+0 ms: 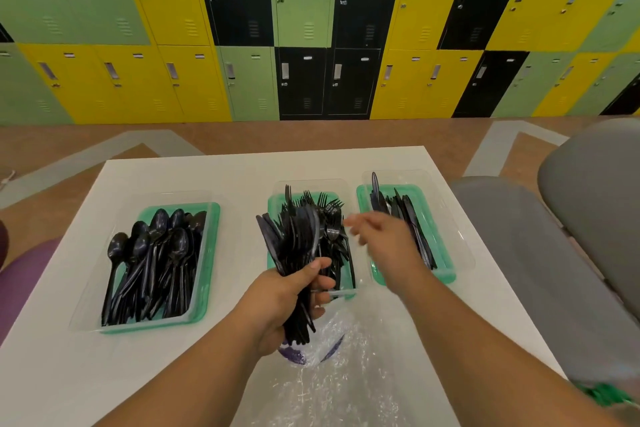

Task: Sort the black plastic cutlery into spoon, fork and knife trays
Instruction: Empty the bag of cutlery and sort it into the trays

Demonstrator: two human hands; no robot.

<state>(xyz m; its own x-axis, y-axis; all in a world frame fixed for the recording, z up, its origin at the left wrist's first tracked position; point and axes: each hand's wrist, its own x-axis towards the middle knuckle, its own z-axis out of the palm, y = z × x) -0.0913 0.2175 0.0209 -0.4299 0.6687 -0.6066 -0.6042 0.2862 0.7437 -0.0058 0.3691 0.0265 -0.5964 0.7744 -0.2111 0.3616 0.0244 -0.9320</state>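
Your left hand [287,302] grips a bundle of black cutlery [294,246] above the fork tray [277,204]; your right hand [384,239], fingers loose and blurred, hovers between fork tray and knife tray [446,270]

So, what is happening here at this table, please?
A person is sorting black cutlery. The left hand grips a bundle above the fork tray. The right hand, blurred and empty, hovers by the knife tray. The spoon tray is well filled. A plastic bag lies nearby.
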